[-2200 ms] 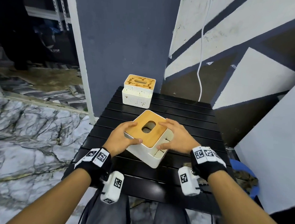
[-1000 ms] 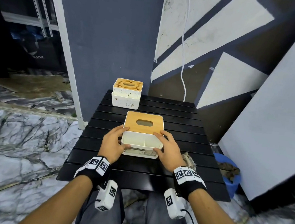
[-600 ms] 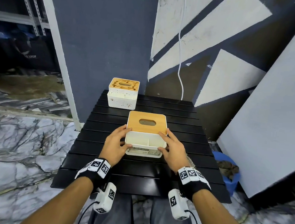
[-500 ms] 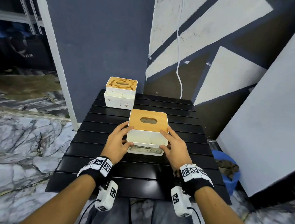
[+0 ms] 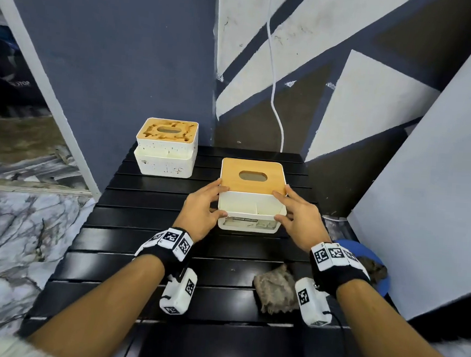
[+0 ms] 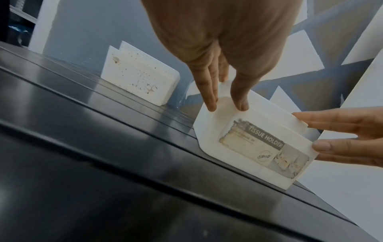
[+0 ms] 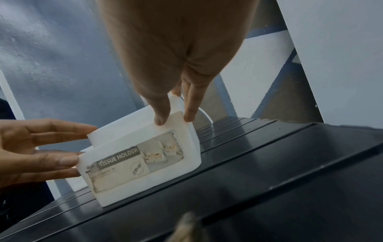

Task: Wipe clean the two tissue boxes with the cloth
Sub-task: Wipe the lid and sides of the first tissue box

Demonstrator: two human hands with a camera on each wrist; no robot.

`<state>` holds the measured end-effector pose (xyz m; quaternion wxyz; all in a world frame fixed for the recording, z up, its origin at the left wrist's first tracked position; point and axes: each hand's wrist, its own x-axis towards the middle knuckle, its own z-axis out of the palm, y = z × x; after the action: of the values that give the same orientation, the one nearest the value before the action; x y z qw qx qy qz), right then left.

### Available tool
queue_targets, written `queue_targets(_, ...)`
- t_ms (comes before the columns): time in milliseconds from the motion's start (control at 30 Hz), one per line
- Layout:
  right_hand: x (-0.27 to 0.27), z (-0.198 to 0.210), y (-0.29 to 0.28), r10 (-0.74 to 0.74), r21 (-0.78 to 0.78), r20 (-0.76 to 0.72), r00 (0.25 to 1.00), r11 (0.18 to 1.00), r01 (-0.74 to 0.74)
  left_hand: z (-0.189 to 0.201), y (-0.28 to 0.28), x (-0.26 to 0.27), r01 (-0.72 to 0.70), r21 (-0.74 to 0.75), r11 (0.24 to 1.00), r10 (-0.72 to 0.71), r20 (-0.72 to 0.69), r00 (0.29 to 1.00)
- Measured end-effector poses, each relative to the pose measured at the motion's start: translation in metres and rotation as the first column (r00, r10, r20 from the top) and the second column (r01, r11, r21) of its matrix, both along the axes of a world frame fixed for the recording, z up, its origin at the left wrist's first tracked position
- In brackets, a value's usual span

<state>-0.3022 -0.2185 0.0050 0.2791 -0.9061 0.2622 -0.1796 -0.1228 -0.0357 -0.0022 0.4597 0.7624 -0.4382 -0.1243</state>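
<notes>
Left hand (image 5: 200, 213) and right hand (image 5: 298, 220) clasp the near tissue box (image 5: 252, 196) by its sides, likely steadying it; cloth (image 5: 276, 291) lies unheld nearby.

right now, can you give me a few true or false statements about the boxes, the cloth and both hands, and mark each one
1. Both hands hold the near tissue box. True: the left hand and right hand hold its sides.
2. The cloth is in the right hand. False: it lies on the black table, untouched.
3. The far tissue box looks stained. True.
4. The near box is tipped on its side. False: it stands upright on the table.
5. The two boxes touch each other. False: table shows between them.
</notes>
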Motion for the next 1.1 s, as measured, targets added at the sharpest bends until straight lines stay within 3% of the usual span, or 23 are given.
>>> queue_targets(300, 0.017, -0.011, -0.075, -0.007, -0.050, 0.084, 0.996, 0.999, 0.011, -0.003, -0.077, 0.016, -0.019, -0.016, 1.000, 0.020, 0.019, 1.000)
queue_targets(500, 0.032, -0.007, -0.112, -0.024, 0.019, 0.112, 0.993, 1.000, 0.022, 0.002, -0.115, 0.027, -0.034, -0.018, 0.999, 0.034, 0.017, 0.999)
queue_targets(1100, 0.063, 0.007, -0.161, -0.034, 0.113, 0.099, 0.994, 0.993, 0.023, 0.007, -0.168, 0.056, -0.068, -0.017, 0.998, 0.069, 0.026, 0.997)
